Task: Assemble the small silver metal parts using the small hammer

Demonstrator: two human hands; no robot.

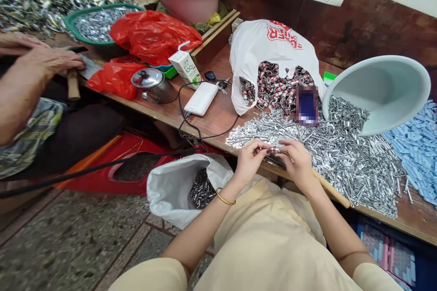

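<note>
1. Wooden workbench (218, 118) runs in front of the person, its edge just under both hands.
2. Left hand (251, 157) and right hand (297, 159) meet fingertip to fingertip, each pinching one end of a small red-and-silver part (274, 149).
3. The work likely goes best with a short fingertip grip, kept over the heap of silver metal pieces (341, 154) just beyond the right hand, so a slipped part lands there.
4. Beyond both hands, a white plastic bag (269, 45) bears upside-down red letters, seemingly "SUPER". A drink carton (186, 67), beyond the left hand, shows "100".
</note>
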